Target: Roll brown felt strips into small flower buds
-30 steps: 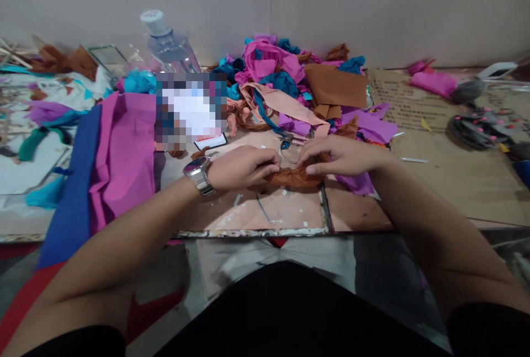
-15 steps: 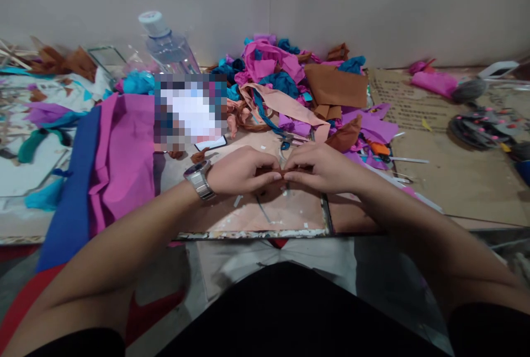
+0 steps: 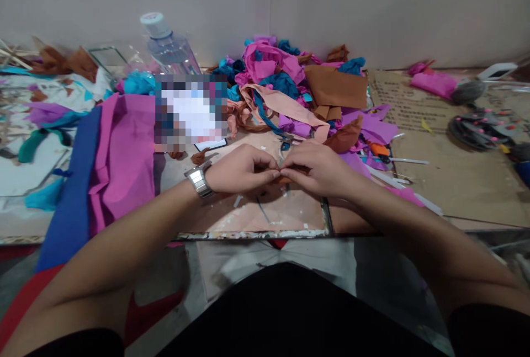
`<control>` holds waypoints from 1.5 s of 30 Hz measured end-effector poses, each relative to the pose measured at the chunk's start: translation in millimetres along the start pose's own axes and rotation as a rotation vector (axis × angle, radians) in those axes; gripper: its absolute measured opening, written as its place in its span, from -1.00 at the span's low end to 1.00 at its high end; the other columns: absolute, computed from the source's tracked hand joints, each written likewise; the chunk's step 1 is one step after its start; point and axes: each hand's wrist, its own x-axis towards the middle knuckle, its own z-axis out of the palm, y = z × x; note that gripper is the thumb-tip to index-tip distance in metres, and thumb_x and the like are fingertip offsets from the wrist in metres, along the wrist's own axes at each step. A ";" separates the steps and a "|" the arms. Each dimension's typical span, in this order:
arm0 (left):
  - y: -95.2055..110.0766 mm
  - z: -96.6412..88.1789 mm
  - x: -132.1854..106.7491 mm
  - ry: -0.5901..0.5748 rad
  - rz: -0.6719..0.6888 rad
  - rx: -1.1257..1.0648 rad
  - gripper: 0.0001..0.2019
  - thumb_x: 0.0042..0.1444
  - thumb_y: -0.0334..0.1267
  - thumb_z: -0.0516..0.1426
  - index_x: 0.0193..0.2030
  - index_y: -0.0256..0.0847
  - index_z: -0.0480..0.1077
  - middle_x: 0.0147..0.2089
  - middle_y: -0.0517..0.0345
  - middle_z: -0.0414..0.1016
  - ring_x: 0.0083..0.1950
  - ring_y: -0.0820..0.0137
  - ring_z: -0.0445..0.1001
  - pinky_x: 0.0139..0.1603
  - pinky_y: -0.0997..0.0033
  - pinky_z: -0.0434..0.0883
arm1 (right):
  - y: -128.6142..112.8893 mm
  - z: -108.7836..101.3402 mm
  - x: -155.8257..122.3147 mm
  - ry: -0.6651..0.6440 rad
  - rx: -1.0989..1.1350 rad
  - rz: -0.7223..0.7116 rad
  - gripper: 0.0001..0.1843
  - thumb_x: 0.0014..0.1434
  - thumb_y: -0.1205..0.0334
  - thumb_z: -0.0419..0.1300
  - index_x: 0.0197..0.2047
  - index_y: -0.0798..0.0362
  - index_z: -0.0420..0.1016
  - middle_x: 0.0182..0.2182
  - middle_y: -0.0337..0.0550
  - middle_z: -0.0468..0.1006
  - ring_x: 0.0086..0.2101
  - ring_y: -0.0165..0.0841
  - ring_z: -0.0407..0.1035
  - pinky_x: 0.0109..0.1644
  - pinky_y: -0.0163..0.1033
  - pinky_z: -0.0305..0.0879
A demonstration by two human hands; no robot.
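My left hand (image 3: 244, 169), with a metal watch (image 3: 199, 179) on its wrist, pinches with thumb against fingers. My right hand (image 3: 317, 168) meets it fingertip to fingertip, also in a pinch. Between them is a small piece of brown crepe paper (image 3: 285, 180), mostly hidden by the fingers; a bit of it shows below the right thumb. Just beyond the hands lie scissors (image 3: 285, 143), partly covered by paper. Two small crumpled brown bits (image 3: 201, 155) rest on the table left of the hands.
Crumpled pink, teal and brown paper (image 3: 273, 64) is heaped along the wall. A capped clear bottle (image 3: 171, 51) stands behind a blurred-out screen (image 3: 190, 111). Pink and blue sheets (image 3: 128, 153) hang over the front edge at left. Cardboard (image 3: 430, 169) with a pin-filled dish (image 3: 480, 131) is at right.
The brown paper has turned between my fingertips: its twisted strip no longer shows under the right fingers, and a bit now shows below the right thumb. The hands stay nearly in place.
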 end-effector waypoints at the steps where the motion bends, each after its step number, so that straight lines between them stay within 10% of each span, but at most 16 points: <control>1: -0.3 0.1 0.0 -0.001 -0.005 -0.021 -0.67 0.35 -0.08 0.13 -0.24 -0.29 0.60 -0.42 0.22 0.53 -0.42 0.51 0.36 -0.35 0.55 0.27 | -0.2 0.6 -0.2 0.008 -0.004 -0.002 -0.80 0.40 0.16 0.22 -0.21 0.05 0.61 -0.32 -0.10 0.66 -0.25 -0.26 0.51 -0.03 -0.13 0.23; 28: -2.6 0.4 2.6 0.037 -0.098 -0.216 -0.80 0.23 -0.20 0.23 -0.20 -0.29 0.63 -0.28 0.10 0.70 -0.32 0.43 0.58 -0.25 0.50 0.46 | 6.1 15.2 -6.1 0.242 -0.211 -0.161 -0.89 0.34 0.26 0.23 -0.10 -0.05 0.59 -0.16 -0.13 0.72 -0.17 -0.23 0.54 0.13 0.01 0.22; 45: 8.5 5.9 -2.4 0.165 0.035 0.172 -0.71 0.26 -0.21 0.16 -0.32 -0.28 0.68 -0.55 0.24 0.48 -0.50 0.55 0.22 -0.43 0.51 0.18 | 1.7 21.1 -4.1 0.215 -0.172 -0.074 -0.94 0.33 0.26 0.20 -0.21 -0.03 0.50 -0.28 -0.20 0.68 -0.26 -0.26 0.50 0.09 -0.02 0.16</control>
